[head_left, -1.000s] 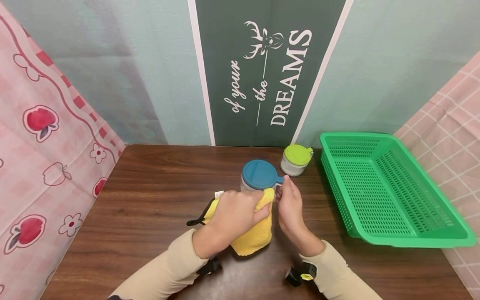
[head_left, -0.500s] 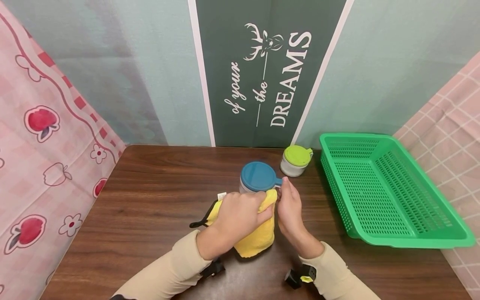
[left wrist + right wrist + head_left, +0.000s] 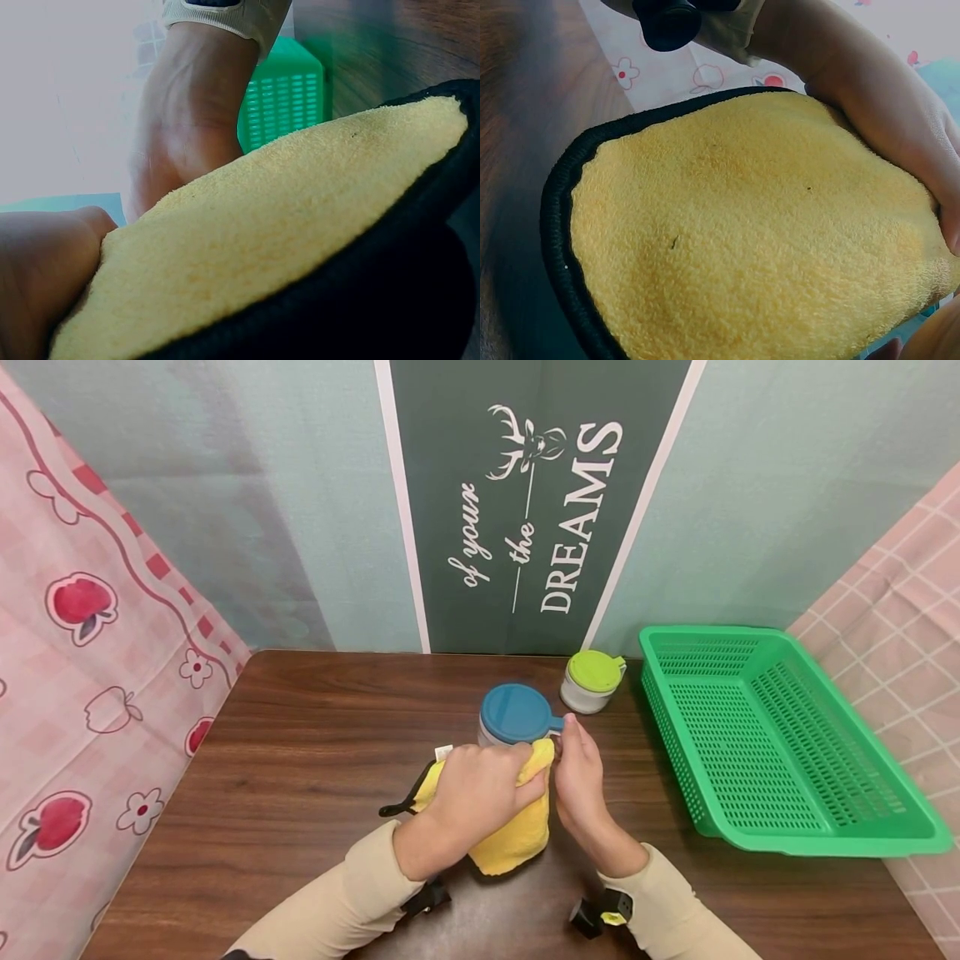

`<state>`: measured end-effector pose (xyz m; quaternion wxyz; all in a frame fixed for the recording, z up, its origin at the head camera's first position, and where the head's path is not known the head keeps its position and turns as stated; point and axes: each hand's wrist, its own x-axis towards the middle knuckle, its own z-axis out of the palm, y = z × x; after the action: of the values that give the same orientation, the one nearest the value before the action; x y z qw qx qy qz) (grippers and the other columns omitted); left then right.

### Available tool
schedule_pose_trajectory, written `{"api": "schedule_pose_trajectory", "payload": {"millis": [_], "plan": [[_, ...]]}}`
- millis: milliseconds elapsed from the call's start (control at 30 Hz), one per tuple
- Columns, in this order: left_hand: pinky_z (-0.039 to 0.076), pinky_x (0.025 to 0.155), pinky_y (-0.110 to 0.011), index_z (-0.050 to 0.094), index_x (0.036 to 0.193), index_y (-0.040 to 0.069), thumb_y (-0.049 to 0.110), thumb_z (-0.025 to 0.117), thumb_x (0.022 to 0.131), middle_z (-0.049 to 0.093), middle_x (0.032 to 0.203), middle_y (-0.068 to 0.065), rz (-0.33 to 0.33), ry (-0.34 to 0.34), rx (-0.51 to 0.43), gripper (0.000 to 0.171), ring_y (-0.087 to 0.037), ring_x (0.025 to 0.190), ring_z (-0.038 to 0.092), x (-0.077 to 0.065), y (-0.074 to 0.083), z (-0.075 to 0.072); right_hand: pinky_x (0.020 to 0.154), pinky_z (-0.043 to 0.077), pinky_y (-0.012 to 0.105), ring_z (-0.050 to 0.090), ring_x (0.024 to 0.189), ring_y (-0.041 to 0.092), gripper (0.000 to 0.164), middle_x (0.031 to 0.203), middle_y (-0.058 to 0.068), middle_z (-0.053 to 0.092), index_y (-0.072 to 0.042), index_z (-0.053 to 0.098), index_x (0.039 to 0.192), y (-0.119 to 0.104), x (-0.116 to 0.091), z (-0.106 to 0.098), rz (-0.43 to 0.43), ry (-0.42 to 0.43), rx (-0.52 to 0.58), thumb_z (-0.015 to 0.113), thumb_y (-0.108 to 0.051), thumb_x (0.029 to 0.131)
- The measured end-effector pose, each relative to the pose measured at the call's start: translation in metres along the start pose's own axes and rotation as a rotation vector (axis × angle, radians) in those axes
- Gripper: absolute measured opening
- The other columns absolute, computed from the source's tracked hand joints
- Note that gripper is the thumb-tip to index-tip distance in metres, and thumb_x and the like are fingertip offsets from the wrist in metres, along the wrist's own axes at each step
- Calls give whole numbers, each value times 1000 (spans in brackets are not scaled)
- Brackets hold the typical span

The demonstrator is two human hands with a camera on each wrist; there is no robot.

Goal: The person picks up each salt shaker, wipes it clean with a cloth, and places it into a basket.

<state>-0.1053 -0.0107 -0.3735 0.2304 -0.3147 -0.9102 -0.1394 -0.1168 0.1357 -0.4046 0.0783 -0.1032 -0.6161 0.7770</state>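
Observation:
A yellow cloth (image 3: pixel 517 839) with black edging is gripped by my left hand (image 3: pixel 480 789), bunched against the near side of a seasoning jar with a blue lid (image 3: pixel 516 713). My right hand (image 3: pixel 581 777) holds the jar by its side handle, the thumb at the lid's blue tab. The cloth and left hand hide most of the jar's body. In the left wrist view the cloth (image 3: pixel 247 232) hangs across the front, with the right hand (image 3: pixel 180 150) behind it. Cloth (image 3: pixel 742 217) also fills most of the right wrist view, below the left hand (image 3: pixel 900 112).
Behind and to the right stands a second jar with a lime-green lid (image 3: pixel 595 672). A green perforated basket (image 3: pixel 678 760) occupies the right side of the brown wooden table (image 3: pixel 300 727). Printed curtains (image 3: pixel 225 510) rise at the back and both sides.
Over the first half second, my left hand and the cloth shift slightly right, and the blue-lidded jar moves a little left and nearer. After that both hands look still.

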Motion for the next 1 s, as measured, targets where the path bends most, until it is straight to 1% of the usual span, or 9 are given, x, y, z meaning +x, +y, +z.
{"api": "schedule_pose_trajectory", "payload": {"millis": [233,367,433,533,600,633,767,1000], "plan": [[31,39,-27,54,70,17,38,73,87,30,54,9,6,5,1,33,-9,41,32,-1,-1,-1,79,49,23,56,84,8,37,81,-6,59,-12,57,89,-1,0,0,6,-2,1,34,-30,112],[31,39,-27,53,69,18,38,72,88,31,53,9,5,9,3,34,-9,41,32,-1,-2,-1,79,49,24,57,84,8,37,83,-6,61,-12,58,90,-1,1,-1,3,-2,-13,34,-30,112],[32,39,-28,53,69,18,38,72,88,32,53,9,6,16,3,33,-10,41,33,-2,-2,-1,77,49,24,56,80,8,38,78,-6,58,-13,56,87,0,2,-1,0,2,-15,34,-29,112],[34,39,-29,53,70,18,38,72,88,33,53,8,7,27,3,32,-10,41,35,-2,-3,-1,70,44,24,48,71,8,40,70,-5,46,-13,49,79,0,2,-1,-4,16,-11,34,-28,112],[34,38,-30,52,70,19,38,71,88,32,53,8,5,28,6,33,-10,41,35,-3,-4,-1,66,41,26,41,67,10,41,68,-3,37,-13,43,75,0,2,-1,-6,23,-11,34,-27,112],[34,38,-30,52,69,19,38,71,88,31,53,9,6,29,8,33,-10,41,35,-3,-4,-1,66,39,26,39,66,11,42,67,-3,35,-13,41,74,0,2,-1,-6,26,-11,34,-27,112],[31,39,-28,48,68,19,37,71,89,27,54,10,6,24,3,36,-9,41,33,-5,-6,-2,64,38,28,37,66,13,42,68,-1,35,-12,39,73,0,2,-1,-10,33,-7,34,-26,112],[29,40,-26,47,68,20,35,71,89,27,54,10,3,8,-23,35,-8,42,31,-8,-10,-5,64,38,27,37,66,13,42,67,-1,33,-11,37,72,-1,3,-1,-8,31,13,34,-25,112]]}}
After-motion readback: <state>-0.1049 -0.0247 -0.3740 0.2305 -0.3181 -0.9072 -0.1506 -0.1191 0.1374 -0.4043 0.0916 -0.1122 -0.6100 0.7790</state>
